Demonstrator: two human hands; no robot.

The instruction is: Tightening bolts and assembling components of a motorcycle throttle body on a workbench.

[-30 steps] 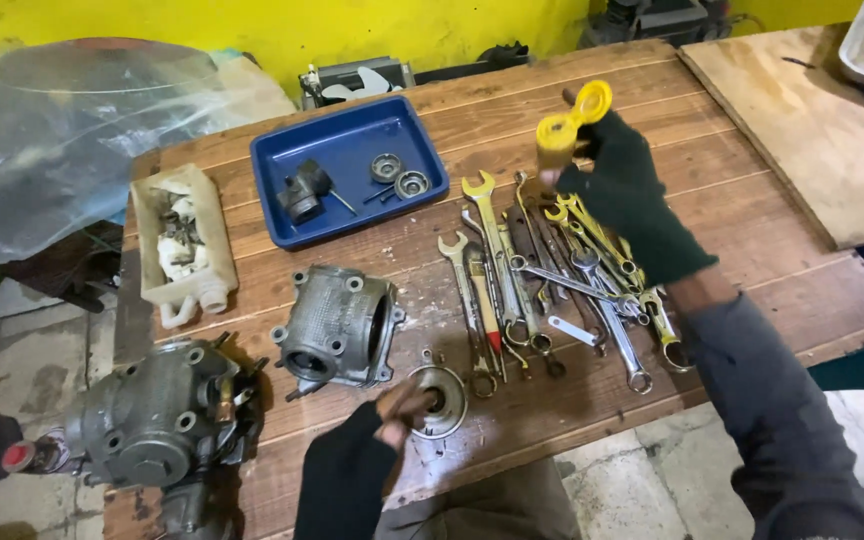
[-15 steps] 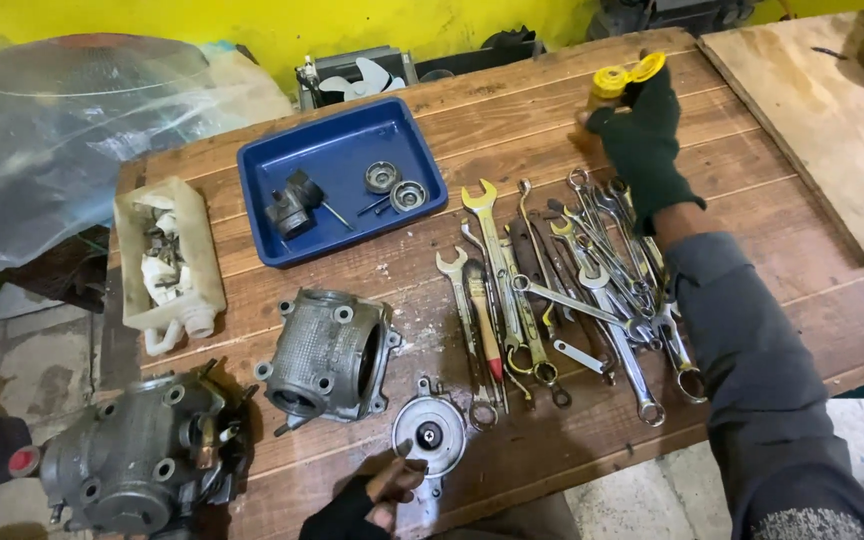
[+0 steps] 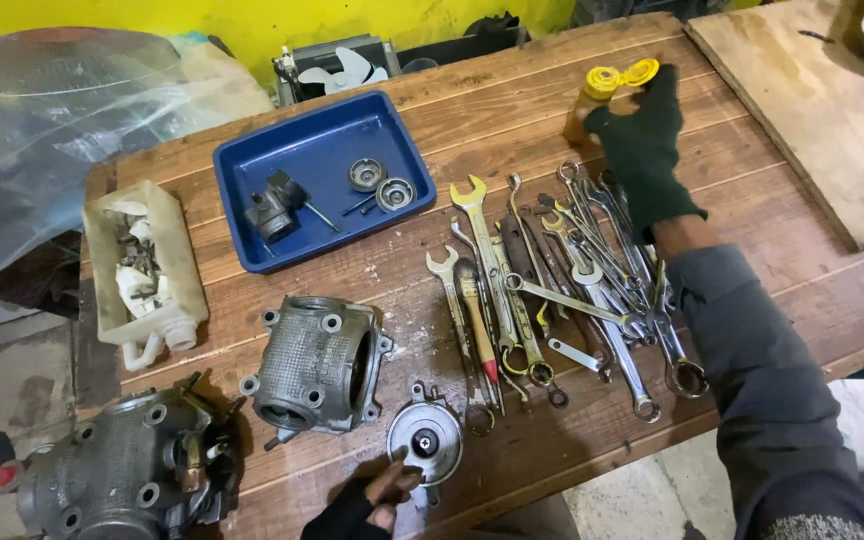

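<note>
Head view: the right hand (image 3: pixel 642 140), in a dark glove, is clenched around a small bottle (image 3: pixel 592 100) with a yellow flip cap, standing on the surface (image 3: pixel 752 210) near its far edge, toward the far right corner. The bottle looks light and stiff, probably plastic and maybe slick with oil, so the body just under the cap seems the safest place to grip; the open cap would give way. The left hand (image 3: pixel 362 505), in a fingerless glove, rests its fingertips (image 3: pixel 397 480) on a round metal cover (image 3: pixel 424 440) at the near edge; the fingers lie loosely released on it, not closed round it. The cover looks heavy for its size, hard and greasy, best taken by its rim. Beside it sit a ribbed housing (image 3: pixel 317 375) and, at the near left corner, an engine block (image 3: pixel 112 480). Wrenches (image 3: pixel 552 280) lie spread mid-surface, a blue tray (image 3: pixel 322 190) with small parts sits toward the far edge, and a white tub (image 3: pixel 142 270) is at the left edge.

Against the earlier frames, the right hand has carried the bottle from above the wrenches out to the far edge and lowered it; the left hand stays at the cover
</note>
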